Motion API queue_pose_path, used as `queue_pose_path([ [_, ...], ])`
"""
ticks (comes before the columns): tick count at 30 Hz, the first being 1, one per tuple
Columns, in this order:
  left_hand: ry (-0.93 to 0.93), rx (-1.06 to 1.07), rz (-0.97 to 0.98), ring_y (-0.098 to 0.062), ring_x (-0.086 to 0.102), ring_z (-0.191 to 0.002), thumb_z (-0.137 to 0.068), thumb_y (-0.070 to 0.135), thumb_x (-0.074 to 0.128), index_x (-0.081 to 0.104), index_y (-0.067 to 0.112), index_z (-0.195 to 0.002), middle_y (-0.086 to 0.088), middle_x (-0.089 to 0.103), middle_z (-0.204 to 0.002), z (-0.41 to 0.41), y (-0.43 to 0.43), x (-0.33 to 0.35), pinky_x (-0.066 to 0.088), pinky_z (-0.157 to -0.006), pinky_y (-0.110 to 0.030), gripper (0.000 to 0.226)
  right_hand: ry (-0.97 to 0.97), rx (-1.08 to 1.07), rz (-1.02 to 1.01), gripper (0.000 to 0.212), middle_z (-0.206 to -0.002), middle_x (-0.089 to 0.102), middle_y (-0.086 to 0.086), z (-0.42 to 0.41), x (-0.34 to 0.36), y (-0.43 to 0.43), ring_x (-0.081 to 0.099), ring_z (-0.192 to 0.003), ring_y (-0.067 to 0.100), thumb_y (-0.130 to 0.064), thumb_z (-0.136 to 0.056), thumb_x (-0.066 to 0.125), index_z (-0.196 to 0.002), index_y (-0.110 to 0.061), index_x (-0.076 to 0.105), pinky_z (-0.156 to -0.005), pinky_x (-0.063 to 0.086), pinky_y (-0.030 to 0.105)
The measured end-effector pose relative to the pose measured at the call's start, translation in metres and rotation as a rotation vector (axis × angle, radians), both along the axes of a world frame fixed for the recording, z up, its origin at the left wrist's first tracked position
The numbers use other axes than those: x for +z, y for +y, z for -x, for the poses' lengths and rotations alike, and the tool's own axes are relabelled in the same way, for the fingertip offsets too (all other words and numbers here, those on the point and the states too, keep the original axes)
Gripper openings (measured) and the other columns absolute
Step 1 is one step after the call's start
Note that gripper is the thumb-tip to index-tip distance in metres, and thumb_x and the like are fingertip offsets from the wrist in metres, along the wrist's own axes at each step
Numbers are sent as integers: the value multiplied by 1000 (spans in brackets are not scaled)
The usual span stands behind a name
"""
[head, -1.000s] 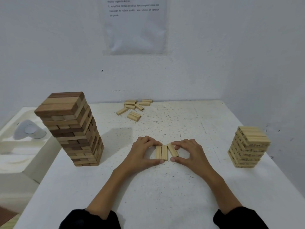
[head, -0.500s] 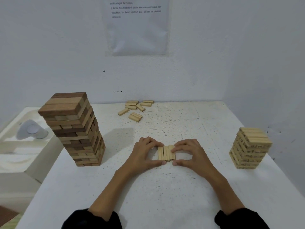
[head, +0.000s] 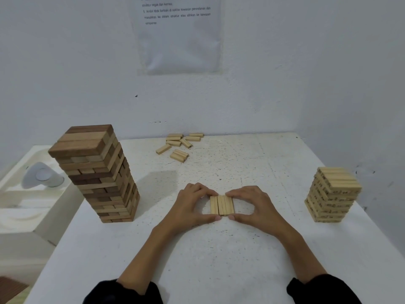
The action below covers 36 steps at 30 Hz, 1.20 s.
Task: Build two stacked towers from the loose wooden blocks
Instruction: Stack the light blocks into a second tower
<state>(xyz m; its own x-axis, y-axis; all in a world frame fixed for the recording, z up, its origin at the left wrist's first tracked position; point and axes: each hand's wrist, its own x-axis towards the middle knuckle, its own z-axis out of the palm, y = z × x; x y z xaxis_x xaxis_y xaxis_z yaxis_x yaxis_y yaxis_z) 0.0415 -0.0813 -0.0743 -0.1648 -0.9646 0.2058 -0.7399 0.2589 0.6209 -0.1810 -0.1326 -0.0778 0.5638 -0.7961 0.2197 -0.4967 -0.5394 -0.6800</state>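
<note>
Well, from the head camera (the only view on offer) the person is squaring up a row of three blocks (head: 221,205) at the middle of the white table (head: 219,266), just in front of them. The left hand (head: 192,205) and the right hand (head: 252,205) mirror each other: each has its fingertips curled over the far ends of the blocks and its thumb pressed against the near ends, so the row is pinched lengthwise from both sides at once. My guess is that this grip is there to push the three ends flush and hold the pieces tight together, either as a base layer or as a set to lift in one go. The blocks are pale, straight-grained wood, lying flat and side by side with their long sides running away from the person; the seam beside the leftmost one looks darker, though whether that is a real gap I cannot tell. A tall tower (head: 96,172) of mixed light and dark wood stands well to the left near the table's edge, and a shorter tower (head: 333,194) of pale blocks with dark markings stands well to the right. Near the back wall, loose blocks (head: 179,145) lie scattered, so stacking looks far along but unfinished. A printed sheet (head: 177,36) hangs on the wall above, and a white tray (head: 13,194) sits beside the table on the left.
</note>
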Motion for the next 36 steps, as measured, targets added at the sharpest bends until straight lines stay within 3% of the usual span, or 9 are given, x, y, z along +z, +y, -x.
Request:
queue_pose_path([
  [5, -18, 28, 7, -1, 41, -105, -62, 69, 63, 60, 37, -115, 20, 52, -107, 4, 1, 1, 32, -91, -24, 62, 46, 19, 32, 66, -112, 45, -37, -6, 3, -1, 35, -110, -10, -73, -58, 54, -118, -48, 50, -94, 25, 26],
  [12, -9, 39, -16, 1, 40, -104, -59, 69, 62, 60, 39, -112, 21, 52, -105, 7, 3, 4, 31, -88, -22, 61, 30, 63, 21, 63, -111, 59, -21, -7, 8, -3, 43, -106, -3, -64, -61, 63, -116, -33, 63, -91, 37, 24],
  [19, 56, 35, -34, -3, 45, -102, -52, 66, 70, 63, 41, -103, 22, 53, -99, 9, 8, 11, 39, -88, -29, 57, 18, 75, -27, 54, -108, 58, -21, -6, 16, 2, 46, -106, 4, -37, -64, 84, -115, -30, 66, -91, 43, 31],
  [27, 161, -55, 54, -8, 56, -91, -55, 51, 77, 68, 27, -104, 9, 56, -97, 18, 4, 42, 39, -78, -8, 55, -52, 55, 25, 51, -106, 55, -29, 9, 54, 7, 44, -107, 2, -28, -66, 84, -113, -34, 65, -91, 37, 22],
  [36, 142, -166, 171, -4, 58, -86, -57, 56, 75, 64, 37, -102, 14, 57, -97, 64, -26, 103, 39, -79, -7, 50, 2, -55, 188, 51, -105, 52, -33, 59, 122, 4, 43, -104, -3, -35, -67, 81, -115, -37, 63, -85, 30, 8],
])
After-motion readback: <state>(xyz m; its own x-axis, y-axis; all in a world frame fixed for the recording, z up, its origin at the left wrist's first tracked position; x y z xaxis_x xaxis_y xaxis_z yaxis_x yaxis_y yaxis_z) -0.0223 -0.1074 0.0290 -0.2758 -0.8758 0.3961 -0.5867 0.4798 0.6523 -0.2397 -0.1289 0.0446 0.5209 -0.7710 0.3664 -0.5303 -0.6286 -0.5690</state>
